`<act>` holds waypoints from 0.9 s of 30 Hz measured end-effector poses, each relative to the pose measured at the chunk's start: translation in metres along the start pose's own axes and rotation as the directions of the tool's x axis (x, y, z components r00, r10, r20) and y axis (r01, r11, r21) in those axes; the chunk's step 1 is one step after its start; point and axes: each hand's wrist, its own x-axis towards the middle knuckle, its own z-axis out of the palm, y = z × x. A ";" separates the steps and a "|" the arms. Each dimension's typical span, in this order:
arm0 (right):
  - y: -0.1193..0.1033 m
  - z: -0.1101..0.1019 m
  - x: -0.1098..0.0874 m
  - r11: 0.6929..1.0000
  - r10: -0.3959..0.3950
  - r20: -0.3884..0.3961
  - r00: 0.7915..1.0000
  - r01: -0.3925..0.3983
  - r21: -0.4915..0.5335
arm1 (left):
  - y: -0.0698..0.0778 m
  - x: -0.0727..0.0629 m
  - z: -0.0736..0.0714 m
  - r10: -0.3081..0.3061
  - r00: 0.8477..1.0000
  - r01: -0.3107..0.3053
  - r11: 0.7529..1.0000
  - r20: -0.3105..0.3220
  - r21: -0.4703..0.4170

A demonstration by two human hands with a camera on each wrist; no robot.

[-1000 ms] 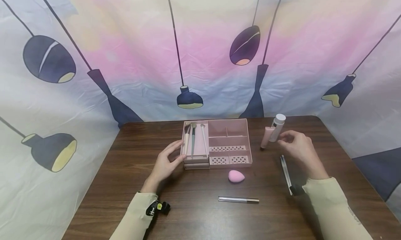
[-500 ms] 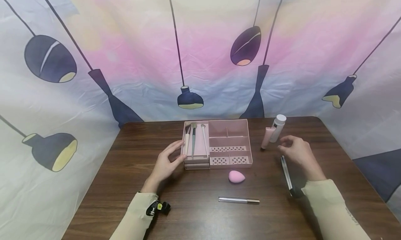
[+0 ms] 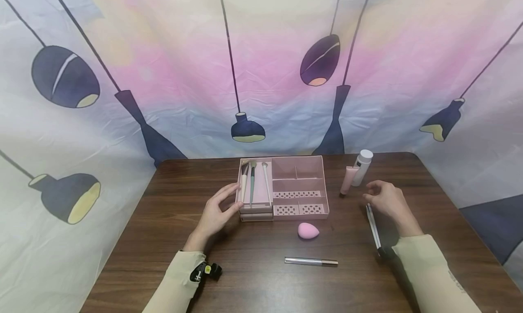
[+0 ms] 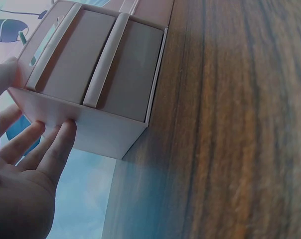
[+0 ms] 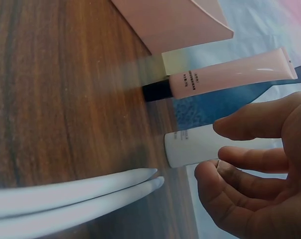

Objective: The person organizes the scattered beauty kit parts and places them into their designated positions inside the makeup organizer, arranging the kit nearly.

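the left hand (image 3: pixel 215 213) rested against the left side of the pink organizer (image 3: pixel 283 167), which stood at the far middle of the desk (image 3: pixel 245 281). its fingers were outstretched, their tips touching the side wall, with the thumb at the front corner. the left wrist view showed two drawers (image 4: pixel 78 57) at the organizer's front. three brushes (image 3: pixel 252 186) lay side by side in its left section.

the right hand (image 3: pixel 388 200) hovered near the desk's right side, its fingers loosely bent and holding nothing. close by, a white bottle (image 3: pixel 361 172) stood upright, and just left of it a pink tube (image 3: pixel 348 181) stood on its dark cap. two slim white sticks (image 5: pixel 66 194) lay together just below the hand.

nearer the person, a pink egg-shaped sponge (image 3: pixel 308 231) lay in front of the organizer, and a silvery pen-like tube (image 3: pixel 306 260) lay crosswise in front of that.
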 end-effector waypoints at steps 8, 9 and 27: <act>0.006 0.004 0.005 0.999 0.046 0.059 0.997 -0.045 -0.020 | -0.007 0.000 0.000 0.002 1.000 -0.002 0.999 0.001 -0.045; 0.007 0.005 0.005 0.999 0.050 0.061 0.997 -0.049 -0.022 | -0.006 0.000 0.000 -0.001 1.000 0.001 0.999 0.003 -0.051; 0.016 0.009 0.005 0.995 0.092 0.096 0.991 -0.087 -0.056 | 0.005 0.000 -0.001 -0.024 1.000 0.024 0.998 0.009 -0.060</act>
